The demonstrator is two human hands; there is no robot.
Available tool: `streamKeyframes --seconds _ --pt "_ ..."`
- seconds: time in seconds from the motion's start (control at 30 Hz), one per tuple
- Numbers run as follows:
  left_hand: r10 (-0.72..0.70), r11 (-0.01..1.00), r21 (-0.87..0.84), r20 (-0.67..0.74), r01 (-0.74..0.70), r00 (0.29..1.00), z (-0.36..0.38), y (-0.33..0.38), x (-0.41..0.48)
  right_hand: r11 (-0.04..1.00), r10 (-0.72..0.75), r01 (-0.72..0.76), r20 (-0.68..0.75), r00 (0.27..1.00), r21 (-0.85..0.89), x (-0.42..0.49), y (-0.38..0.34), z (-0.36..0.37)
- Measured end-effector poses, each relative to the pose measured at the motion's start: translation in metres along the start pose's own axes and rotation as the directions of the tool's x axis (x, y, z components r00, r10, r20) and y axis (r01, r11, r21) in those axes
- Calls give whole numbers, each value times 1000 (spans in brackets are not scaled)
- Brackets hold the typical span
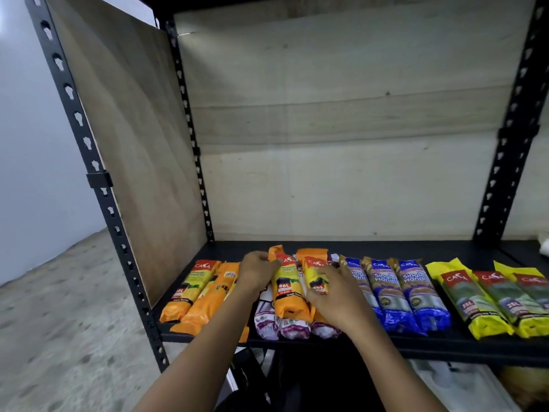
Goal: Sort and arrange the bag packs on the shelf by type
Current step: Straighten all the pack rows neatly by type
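Bag packs lie in a row on a black shelf [416,346]. At the left lie two orange packs [190,289], one face down. In the middle, two more orange packs rest on top of white-and-purple packs [292,330]. My left hand [257,270] grips the upper left side of one middle orange pack [289,295]. My right hand [335,292] lies over the other middle orange pack [315,276], fingers curled on it. Three blue packs [410,298] come after these, and yellow-green packs [487,301] at the right.
Black slotted uprights [98,173] frame the rack, with plywood panels [341,144] at the side and back. The back strip of the shelf is bare. A lower level holds pale items [463,385]. A speckled concrete floor [59,307] lies to the left.
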State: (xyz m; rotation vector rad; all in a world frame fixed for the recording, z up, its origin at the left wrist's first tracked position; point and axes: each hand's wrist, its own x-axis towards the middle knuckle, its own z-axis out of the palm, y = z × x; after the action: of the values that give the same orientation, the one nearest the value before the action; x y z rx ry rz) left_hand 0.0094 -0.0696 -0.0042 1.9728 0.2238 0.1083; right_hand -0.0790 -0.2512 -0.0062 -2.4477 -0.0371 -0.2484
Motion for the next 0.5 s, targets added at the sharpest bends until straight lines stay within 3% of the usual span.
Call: streamKeyframes --seconds 0.13,0.27,0.4,0.5 --pt "136 968 221 -42 -123 990 -5 -10 -6 999 9 -8 13 1000 -43 3 -2 2" --pt "245 938 264 -52 -223 968 -18 -15 -18 999 9 -8 23 1000 -53 5 -7 -1" --pt "385 873 355 -84 -334 919 -63 -32 -39 984 -166 156 -136 977 -82 -4 -28 4" --pt "491 778 492 -90 -390 867 -103 -57 -55 952 -306 306 -150 940 -25 -20 -56 20"
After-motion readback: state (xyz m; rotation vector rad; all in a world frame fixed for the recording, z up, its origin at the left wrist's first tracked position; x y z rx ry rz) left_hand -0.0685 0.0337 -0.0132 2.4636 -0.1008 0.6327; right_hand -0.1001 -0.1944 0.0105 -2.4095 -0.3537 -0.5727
